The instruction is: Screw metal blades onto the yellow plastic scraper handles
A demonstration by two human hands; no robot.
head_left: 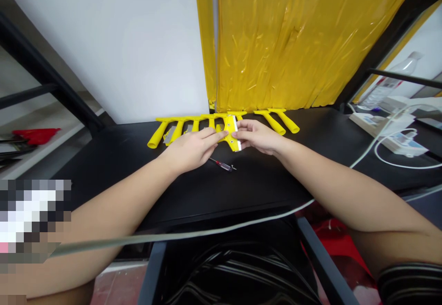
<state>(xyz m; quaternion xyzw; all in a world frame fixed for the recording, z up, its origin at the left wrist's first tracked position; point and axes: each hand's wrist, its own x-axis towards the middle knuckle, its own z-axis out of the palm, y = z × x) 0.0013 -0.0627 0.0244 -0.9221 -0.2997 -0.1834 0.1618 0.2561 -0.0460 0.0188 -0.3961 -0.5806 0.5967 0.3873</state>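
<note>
Between both hands, above the black table, is a yellow scraper (230, 134) with a metal blade (237, 135) along its right edge. My left hand (195, 148) is closed on its handle side, and most of the handle is hidden behind the fingers. On the other side, my right hand (257, 135) pinches the blade edge between thumb and fingers. Below the hands lies a small screwdriver (221, 163) with a clear purple-red handle, and tiny screws (233, 167) rest by its end. Behind, several yellow scraper handles (158, 133) lean in a row.
More yellow handles (276, 123) lie at the back right, before a yellow plastic-wrapped panel (276, 42). Power strips (397, 139) and a clear bottle (390, 81) stand at the right. A white cable (207, 232) crosses in front of the table edge.
</note>
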